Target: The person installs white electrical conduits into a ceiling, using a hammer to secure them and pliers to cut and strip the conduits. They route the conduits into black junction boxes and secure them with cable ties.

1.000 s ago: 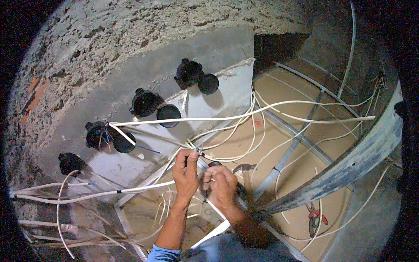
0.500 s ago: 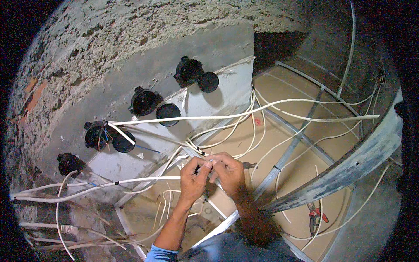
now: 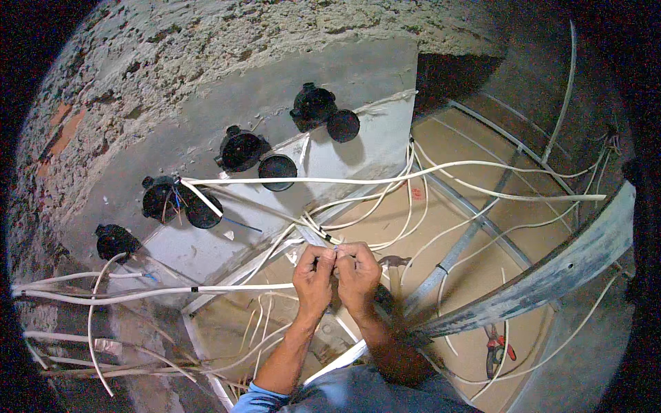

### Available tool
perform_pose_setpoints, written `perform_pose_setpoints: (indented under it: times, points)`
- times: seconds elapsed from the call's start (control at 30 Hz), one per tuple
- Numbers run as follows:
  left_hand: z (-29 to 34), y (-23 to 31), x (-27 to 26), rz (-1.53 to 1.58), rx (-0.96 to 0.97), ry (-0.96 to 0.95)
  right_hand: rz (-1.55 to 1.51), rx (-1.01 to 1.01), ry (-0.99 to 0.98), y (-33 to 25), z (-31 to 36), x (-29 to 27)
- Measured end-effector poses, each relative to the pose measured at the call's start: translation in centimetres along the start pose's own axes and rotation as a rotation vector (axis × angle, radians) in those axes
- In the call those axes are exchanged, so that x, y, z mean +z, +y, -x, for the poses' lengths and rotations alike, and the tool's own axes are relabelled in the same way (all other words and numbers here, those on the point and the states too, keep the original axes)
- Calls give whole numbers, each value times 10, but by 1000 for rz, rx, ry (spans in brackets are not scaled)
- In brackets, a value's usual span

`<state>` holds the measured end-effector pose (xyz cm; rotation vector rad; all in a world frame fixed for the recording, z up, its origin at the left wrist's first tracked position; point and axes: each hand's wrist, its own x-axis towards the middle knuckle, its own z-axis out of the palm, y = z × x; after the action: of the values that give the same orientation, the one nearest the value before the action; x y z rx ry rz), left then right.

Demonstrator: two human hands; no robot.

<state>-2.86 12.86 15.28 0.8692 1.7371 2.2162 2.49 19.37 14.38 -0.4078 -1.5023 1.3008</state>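
Closest to me, the person's two forearms rise from the six o'clock edge, a blue sleeve cuff [image 3: 256, 400] showing on the left arm. The left hand [image 3: 313, 279] and the right hand [image 3: 358, 274] meet just below the centre, fingertips pressed together and pinching the end of a white cable [image 3: 318, 234] that runs up toward eleven o'clock from between them; what exactly sits under the fingertips is too small to tell. Another long white cable [image 3: 138, 294] stretches from the left hand out to nine o'clock. At about four o'clock, well apart from the hands, red-handled pliers [image 3: 494, 347] lie on the tan floor panel [image 3: 482, 275], just beyond a grey metal rail [image 3: 551, 275] that slants across from five toward three o'clock. More white cables loop over that panel toward two o'clock. Farther off, from nine round to twelve o'clock, four black round junction boxes [image 3: 237, 148] sit in a row on a grey plastered strip [image 3: 206, 103], two of them with loose black lids just beside them. Beyond that is the rough masonry wall [image 3: 172, 48].
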Motion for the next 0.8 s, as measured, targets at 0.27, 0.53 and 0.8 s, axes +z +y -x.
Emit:
perform_pose_setpoints:
  times: [0.27,0.53,0.8]
  points:
    - [-1,-2,-8,-53,-90,-4,-129,81,-71,-3,5,0]
    - [-7,-2,0,-459,340,232,-38,182,-59,12,15,1]
    - [-48,18,-31,211,-198,300,-390,413,-334,19,65,-25]
